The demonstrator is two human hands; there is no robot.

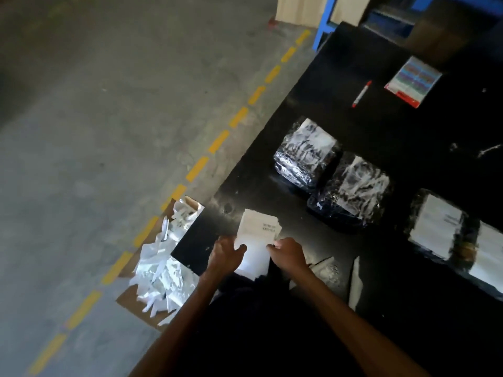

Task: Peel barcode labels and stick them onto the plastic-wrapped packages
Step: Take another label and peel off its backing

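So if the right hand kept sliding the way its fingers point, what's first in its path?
The right hand already touches the label stack; its fingers point left across it toward the left hand, probably met first.

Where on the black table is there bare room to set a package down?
Bare: the black table between the red-and-white pen and the two plastic-wrapped packages, and the far right strip. Crowded: near edge, around both hands and the white label sheets.
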